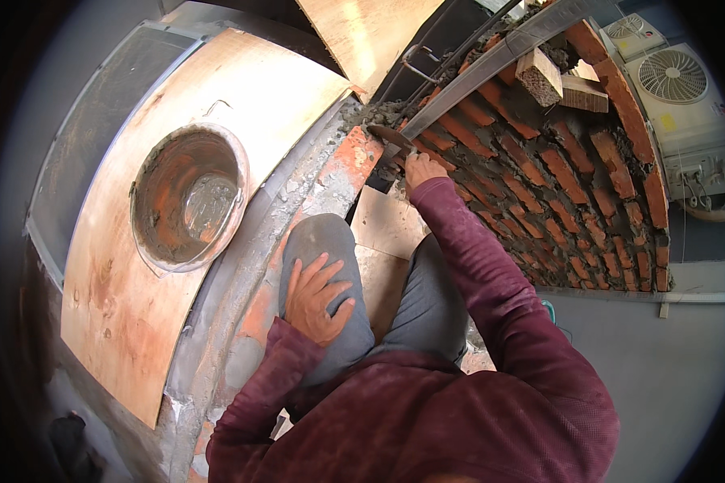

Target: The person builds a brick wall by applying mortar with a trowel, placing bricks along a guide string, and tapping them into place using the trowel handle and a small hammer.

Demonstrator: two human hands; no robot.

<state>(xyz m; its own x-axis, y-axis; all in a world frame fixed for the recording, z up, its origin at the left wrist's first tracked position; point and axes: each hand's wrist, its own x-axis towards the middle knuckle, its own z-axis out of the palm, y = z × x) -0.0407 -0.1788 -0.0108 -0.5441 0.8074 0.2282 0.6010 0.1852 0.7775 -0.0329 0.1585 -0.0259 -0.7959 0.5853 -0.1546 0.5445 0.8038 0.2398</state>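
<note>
My right hand (pixel 423 171) is closed around the handle of a trowel (pixel 390 136), reaching out to the far end of the low brick ledge. The trowel's blade lies by grey mortar (pixel 364 117) and an orange brick (pixel 353 158) smeared with it, close to the lower end of a long metal bar (pixel 491 64). My left hand (pixel 318 298) rests on my left knee with its fingers spread, holding nothing. To the left, a round bucket (pixel 235 211) with mortar-coated walls has some wet grey mortar at its bottom.
The bucket stands on a plywood sheet (pixel 129 322). On my right rises a brick wall (pixel 532 193) with rough mortar joints. Wooden blocks (pixel 540 78) sit at its top, and air conditioner units (pixel 673 76) hang beyond. Another plywood board (pixel 362 36) lies at the back.
</note>
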